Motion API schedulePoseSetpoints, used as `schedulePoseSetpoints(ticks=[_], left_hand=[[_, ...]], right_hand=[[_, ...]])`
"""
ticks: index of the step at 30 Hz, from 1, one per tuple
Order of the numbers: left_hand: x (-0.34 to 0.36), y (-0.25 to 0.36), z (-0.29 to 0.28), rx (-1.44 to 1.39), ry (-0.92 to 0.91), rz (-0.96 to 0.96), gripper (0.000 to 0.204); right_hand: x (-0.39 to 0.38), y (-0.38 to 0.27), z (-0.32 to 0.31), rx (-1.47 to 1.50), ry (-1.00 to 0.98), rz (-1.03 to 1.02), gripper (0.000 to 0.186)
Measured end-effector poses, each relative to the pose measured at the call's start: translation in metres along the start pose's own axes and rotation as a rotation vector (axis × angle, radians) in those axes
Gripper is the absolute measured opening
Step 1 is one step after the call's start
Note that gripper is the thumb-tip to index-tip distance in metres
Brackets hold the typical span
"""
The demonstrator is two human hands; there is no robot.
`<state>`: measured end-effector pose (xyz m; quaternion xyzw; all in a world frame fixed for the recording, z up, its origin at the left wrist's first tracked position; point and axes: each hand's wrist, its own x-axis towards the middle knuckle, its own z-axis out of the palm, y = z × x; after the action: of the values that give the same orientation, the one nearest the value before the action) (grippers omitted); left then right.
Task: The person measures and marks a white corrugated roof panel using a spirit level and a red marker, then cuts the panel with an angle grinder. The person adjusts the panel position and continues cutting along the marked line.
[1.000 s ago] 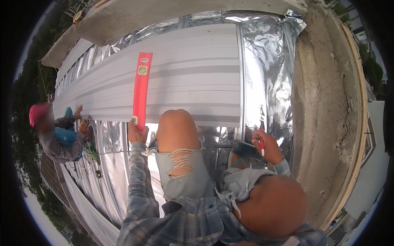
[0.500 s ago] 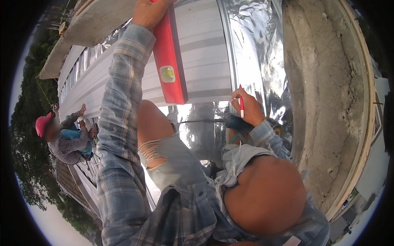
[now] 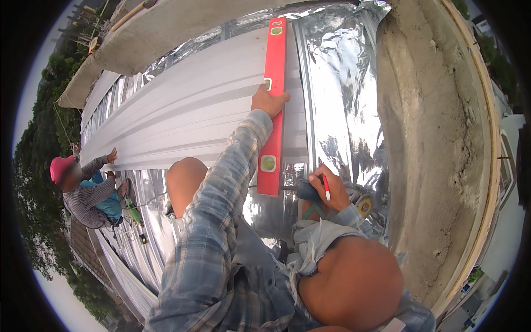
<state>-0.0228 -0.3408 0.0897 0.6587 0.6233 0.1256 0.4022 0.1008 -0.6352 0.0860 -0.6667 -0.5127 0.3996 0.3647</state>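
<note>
"So, what is the left hand (image 3: 268, 102) doing over there?"

"Clasping the red spirit level (image 3: 271, 133) about midway along, thumb across its right edge"

"And where does it lie?"

"Across the ribs of the pale grey metal sheet (image 3: 215, 97), close to the right end and just beside a narrow metal strip (image 3: 308, 105). The near end pokes out past the sheet, over silver foil (image 3: 343, 77)"

"Anything in the right hand (image 3: 337, 196)?"

"Yes, a red-and-white pen (image 3: 326, 187) pinched between the fingers, red tip pointing away from the body, near the sheet's near corner. A round yellow disc (image 3: 364, 206) shows close by"

"Who's that on the left?"

"A co-worker (image 3: 91, 193) in a pinkish-red cap, one hand by the sheet's edge, a green power tool (image 3: 133, 211) nearby"
</note>
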Motion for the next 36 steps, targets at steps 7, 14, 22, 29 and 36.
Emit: schedulePoseSetpoints(ticks=[7, 14, 22, 29, 36], left_hand=[[0.031, 0.011, -0.004, -0.025, 0.019, 0.047, 0.079], [0.035, -0.001, 0.036, -0.030, 0.070, 0.037, 0.089], [0.032, -0.002, 0.053, -0.033, 0.194, 0.048, 0.099], [0.016, 0.013, 0.037, -0.100, -0.021, 0.097, 0.094], [0.024, 0.011, 0.035, -0.150, 0.117, 0.107, 0.092]], right_hand=[[-0.009, -0.008, -0.008, -0.082, -0.271, -0.045, 0.036], [-0.016, -0.008, -0.001, -0.019, -0.127, 0.009, 0.033], [-0.020, 0.002, 0.010, 0.039, 0.037, 0.067, 0.024], [-0.021, -0.002, 0.007, 0.007, 0.052, 0.081, 0.023], [-0.019, 0.001, 0.009, 0.009, 0.033, 0.145, 0.022]])
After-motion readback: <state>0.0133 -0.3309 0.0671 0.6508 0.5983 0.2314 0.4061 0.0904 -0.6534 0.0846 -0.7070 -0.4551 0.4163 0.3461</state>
